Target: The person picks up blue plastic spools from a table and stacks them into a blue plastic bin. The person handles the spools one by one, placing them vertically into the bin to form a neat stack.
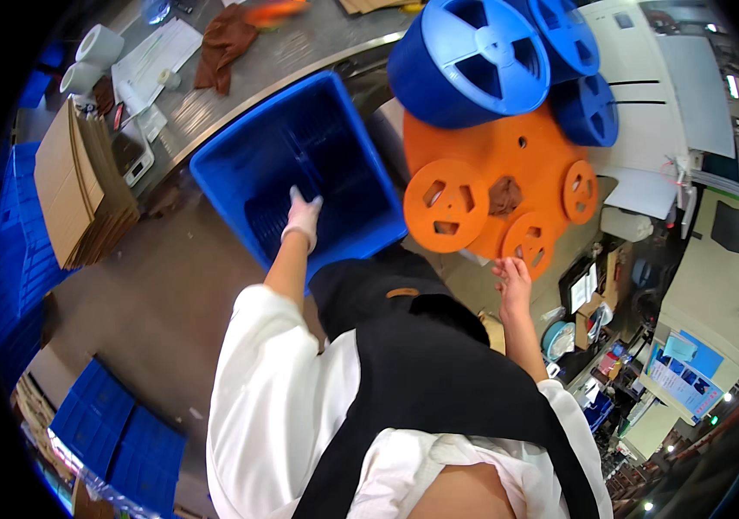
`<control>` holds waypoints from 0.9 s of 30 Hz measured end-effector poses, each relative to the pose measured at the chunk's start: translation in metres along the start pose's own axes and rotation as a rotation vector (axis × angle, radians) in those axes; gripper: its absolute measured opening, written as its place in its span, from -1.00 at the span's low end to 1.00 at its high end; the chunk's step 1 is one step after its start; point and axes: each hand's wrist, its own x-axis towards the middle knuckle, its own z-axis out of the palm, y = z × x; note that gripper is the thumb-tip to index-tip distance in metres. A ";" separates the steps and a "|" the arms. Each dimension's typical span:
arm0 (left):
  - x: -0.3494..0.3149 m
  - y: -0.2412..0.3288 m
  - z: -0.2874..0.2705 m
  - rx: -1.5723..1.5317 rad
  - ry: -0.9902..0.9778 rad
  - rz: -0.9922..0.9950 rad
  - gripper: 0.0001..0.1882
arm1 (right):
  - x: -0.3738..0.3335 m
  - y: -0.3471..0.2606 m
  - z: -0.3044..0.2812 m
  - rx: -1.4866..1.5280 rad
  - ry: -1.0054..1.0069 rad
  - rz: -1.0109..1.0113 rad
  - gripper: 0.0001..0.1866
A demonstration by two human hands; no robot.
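Observation:
My left hand (301, 216), in a pale glove, reaches over the near side of a large blue plastic bin (214, 164). Its fingers are apart and I see nothing in them. Dark ribbed shapes lie inside the bin, too shaded to make out. My right hand (513, 281) is bare, with loosely bent fingers and nothing visible between them. It hovers by the near edge of a small orange slotted disc (529, 242); whether they touch I cannot tell. That disc lies on a round orange surface (473, 138) with two more slotted discs and a crumpled brown cloth (504, 196).
Big blue spoked reels (482, 60) stand at the far side of the orange surface. A metal workbench (300, 39) holds papers, white rolls and a brown cloth (224, 48). Stacked cardboard (84, 186) and blue crates (118, 437) are on the left. Machines stand at right.

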 end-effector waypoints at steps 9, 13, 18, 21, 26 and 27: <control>-0.079 -0.153 -0.028 -0.123 0.085 -0.131 -0.24 | 0.135 -0.187 0.143 -0.535 -0.330 -0.977 -0.31; -0.133 -0.257 -0.027 -0.375 0.236 -0.289 -0.37 | 0.204 -0.221 0.215 -1.184 -0.365 -1.197 -0.12; -0.208 -0.332 0.008 -0.400 0.308 -0.385 -0.44 | 0.257 -0.220 0.263 -1.373 -0.787 -0.584 -0.22; -0.242 -0.296 0.047 -0.438 0.229 -0.465 -0.45 | 0.273 -0.204 0.263 -1.369 -0.780 -0.593 -0.27; -0.246 -0.306 0.069 -0.343 0.216 -0.331 -0.45 | 0.253 -0.184 0.252 -1.424 -0.544 -0.796 -0.41; -0.241 -0.312 0.069 -0.329 0.244 -0.279 -0.45 | 0.243 -0.184 0.250 -1.443 -0.516 -0.800 -0.42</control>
